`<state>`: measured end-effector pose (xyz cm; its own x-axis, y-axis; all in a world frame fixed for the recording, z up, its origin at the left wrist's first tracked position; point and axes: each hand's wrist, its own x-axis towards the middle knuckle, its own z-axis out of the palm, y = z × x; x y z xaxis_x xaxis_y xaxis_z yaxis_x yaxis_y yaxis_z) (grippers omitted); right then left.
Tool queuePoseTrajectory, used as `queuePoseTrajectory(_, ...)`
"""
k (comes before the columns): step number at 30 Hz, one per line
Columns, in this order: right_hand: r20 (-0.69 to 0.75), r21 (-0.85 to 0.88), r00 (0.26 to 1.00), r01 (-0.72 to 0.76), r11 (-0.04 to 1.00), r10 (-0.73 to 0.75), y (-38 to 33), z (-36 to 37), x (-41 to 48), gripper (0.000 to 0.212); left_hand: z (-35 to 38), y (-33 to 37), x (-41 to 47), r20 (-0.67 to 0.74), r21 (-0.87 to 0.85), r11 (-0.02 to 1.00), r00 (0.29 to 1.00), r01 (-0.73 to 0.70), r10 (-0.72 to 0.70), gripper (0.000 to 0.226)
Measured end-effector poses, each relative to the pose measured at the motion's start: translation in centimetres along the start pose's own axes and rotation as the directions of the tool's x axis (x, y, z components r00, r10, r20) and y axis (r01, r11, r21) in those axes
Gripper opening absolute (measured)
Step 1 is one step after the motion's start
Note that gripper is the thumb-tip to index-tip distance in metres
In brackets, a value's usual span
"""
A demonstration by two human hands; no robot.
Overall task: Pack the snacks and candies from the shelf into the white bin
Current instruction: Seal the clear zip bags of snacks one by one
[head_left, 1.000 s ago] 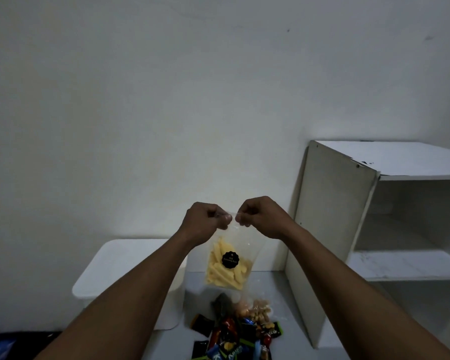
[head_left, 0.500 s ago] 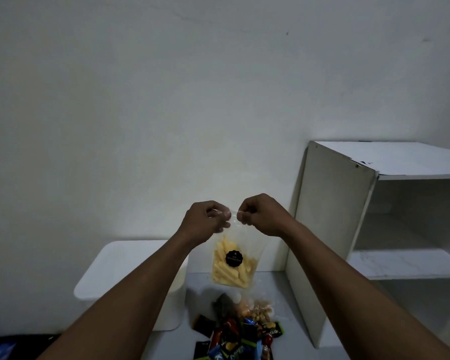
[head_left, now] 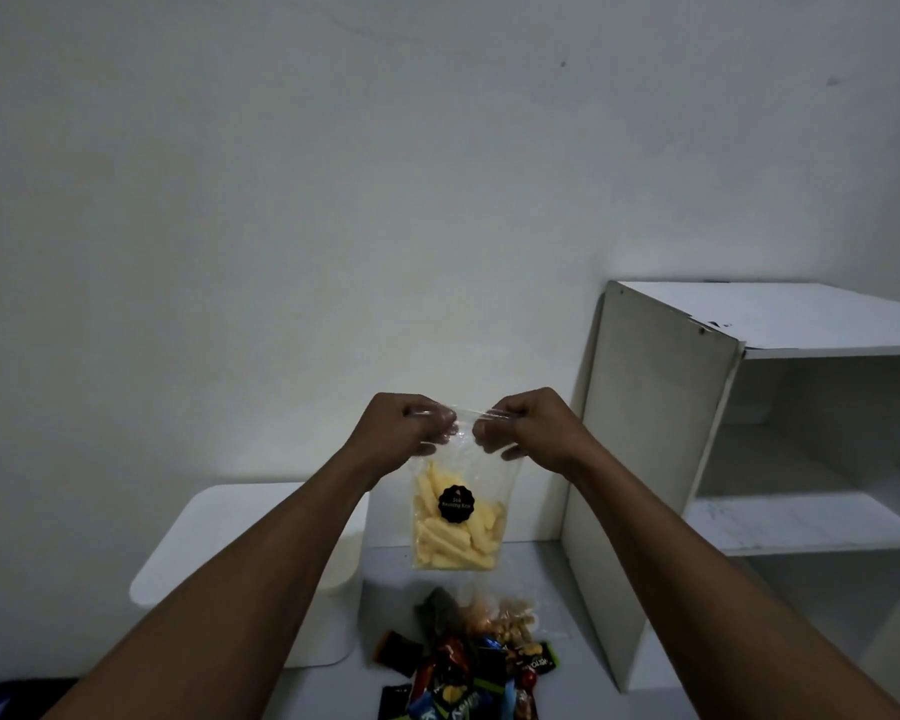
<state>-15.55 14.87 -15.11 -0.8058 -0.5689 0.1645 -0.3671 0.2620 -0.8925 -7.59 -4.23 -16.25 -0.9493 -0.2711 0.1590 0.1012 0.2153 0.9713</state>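
Snack bag pinched at top edge in grip of left hand and right hand. White bin at 8 o'clock of bag, candy pile at 6.

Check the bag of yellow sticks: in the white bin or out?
Out. The left hand and right hand pinch its top edge; the bag hangs upright in the air, right of the white bin.

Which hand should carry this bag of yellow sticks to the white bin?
Left hand, probably. Both pinch the bag at its top, but the white bin sits under the left forearm; the right hand is on the shelf side.
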Motion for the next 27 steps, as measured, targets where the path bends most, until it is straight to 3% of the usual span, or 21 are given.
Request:
queuePoseTrajectory(4, 0.008, 0.151, 1.000, -0.026, 0.988, 0.025, -0.2, 0.3, 0.0, 0.016, -0.2, 0.1, 0.5, -0.026, 0.030, 0.999, 0.999, -0.022, 0.023, 0.010)
queuePoseTrajectory(11, -0.048, 0.122, 0.999, 0.011, 0.992, -0.005, -1.0, 0.0, 0.8, 0.007, 0.1, 0.7, 0.4, 0.019, -0.034, 0.999, 1.000, 0.000, 0.000, 0.020)
queuePoseTrajectory(19, -0.029, 0.102, 0.999, 0.026, 0.994, -0.024, -0.9, 0.9, 0.7, 0.013, -0.5, 0.9, 1.1, -0.003, 0.216, 0.973, 0.997, -0.078, 0.080, 0.009)
queuePoseTrajectory(24, -0.057, 0.068, 0.998, 0.039, 0.997, -0.035, -1.2, 0.3, 1.2, 0.010, -0.3, 0.9, 1.0, 0.029, 0.031, 0.999, 0.999, -0.025, 0.024, 0.016)
queuePoseTrajectory(27, -0.036, 0.092, 0.999, 0.037, 0.995, -0.034, -1.0, 0.3, 1.1, 0.009, -0.5, 1.0, 1.2, -0.018, 0.018, 0.998, 0.998, -0.053, 0.054, 0.016)
